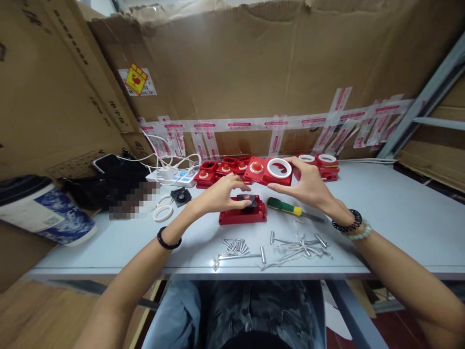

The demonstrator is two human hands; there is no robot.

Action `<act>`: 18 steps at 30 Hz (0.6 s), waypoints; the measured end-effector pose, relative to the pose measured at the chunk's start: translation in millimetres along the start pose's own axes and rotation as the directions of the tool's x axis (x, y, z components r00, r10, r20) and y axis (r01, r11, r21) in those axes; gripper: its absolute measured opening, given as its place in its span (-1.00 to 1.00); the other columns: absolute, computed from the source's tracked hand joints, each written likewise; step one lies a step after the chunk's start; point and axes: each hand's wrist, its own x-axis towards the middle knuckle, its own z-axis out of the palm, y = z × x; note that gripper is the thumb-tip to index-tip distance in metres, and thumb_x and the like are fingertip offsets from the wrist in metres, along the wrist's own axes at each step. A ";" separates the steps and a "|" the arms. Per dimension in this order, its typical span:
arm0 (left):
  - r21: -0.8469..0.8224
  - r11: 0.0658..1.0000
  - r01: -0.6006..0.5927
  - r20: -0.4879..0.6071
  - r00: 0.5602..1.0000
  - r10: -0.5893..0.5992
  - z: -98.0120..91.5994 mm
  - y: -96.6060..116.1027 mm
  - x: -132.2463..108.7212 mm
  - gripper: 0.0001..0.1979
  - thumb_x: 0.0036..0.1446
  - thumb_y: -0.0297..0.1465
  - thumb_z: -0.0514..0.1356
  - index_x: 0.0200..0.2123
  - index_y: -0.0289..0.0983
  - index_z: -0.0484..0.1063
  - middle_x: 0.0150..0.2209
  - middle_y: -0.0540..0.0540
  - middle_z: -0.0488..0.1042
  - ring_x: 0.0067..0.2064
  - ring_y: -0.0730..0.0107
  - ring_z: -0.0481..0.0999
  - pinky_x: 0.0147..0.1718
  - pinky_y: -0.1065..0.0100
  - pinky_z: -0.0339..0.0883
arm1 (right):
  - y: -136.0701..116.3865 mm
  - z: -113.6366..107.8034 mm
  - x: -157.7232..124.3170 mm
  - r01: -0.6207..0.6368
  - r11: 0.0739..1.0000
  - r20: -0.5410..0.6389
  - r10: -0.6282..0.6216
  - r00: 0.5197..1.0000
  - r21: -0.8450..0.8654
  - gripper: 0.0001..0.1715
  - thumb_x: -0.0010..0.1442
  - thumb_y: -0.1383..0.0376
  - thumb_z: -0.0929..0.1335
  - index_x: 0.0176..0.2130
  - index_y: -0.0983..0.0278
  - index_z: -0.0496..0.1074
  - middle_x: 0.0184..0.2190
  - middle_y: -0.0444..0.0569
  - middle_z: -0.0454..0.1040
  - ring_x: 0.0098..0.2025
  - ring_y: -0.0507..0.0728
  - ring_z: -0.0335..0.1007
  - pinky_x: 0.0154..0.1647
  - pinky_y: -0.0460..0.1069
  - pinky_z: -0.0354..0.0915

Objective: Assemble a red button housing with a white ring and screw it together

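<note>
Between the thumb and fingers of my right hand (308, 184) is a red housing (259, 177), raised and tilted above the table. It carries a white ring (279, 168) around an opening and a round red button (256, 167). My left hand (228, 194) grips a small black part (247, 201) at its edge, over a red base (241, 215) lying on the table. Whether the black part touches the base I cannot tell. A green and yellow screwdriver (285, 207) lies right of the base, below my right hand.
Several red housings (225, 168) stand behind, more (323, 167) at the right. Near the front edge lie small screws (236, 246) and metal T-shaped rods (301, 246). White rings (162, 213), a black square part (180, 196), a power strip (172, 177) and a large cup (47, 211) are leftward.
</note>
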 end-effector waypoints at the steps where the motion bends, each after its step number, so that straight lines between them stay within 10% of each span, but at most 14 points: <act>1: 0.002 1.000 -0.001 0.000 1.000 0.001 0.0 0.2 0.0 -0.66 0.12 -0.17 0.21 -0.12 -0.26 0.50 -0.13 -0.16 0.46 -0.08 0.19 0.40 -0.07 0.19 0.27 | 0.2 0.2 0.0 0.001 1.000 0.000 -0.001 1.000 -0.001 -0.33 -0.08 0.00 0.50 -0.06 0.29 0.41 -0.17 0.02 0.54 -0.18 0.19 0.47 -0.14 0.10 0.40; 18: 0.021 1.000 0.010 0.010 1.000 -0.010 -1.4 2.0 -2.1 -0.65 0.13 -0.16 0.20 -0.09 -0.24 0.47 -0.12 -0.16 0.44 -0.08 0.16 0.41 -0.08 0.16 0.29 | 0.8 1.7 -0.4 -0.005 1.000 -0.004 0.005 1.000 -0.031 -0.31 -0.09 -0.03 0.49 -0.06 0.30 0.41 -0.20 0.02 0.54 -0.21 0.19 0.46 -0.18 0.10 0.39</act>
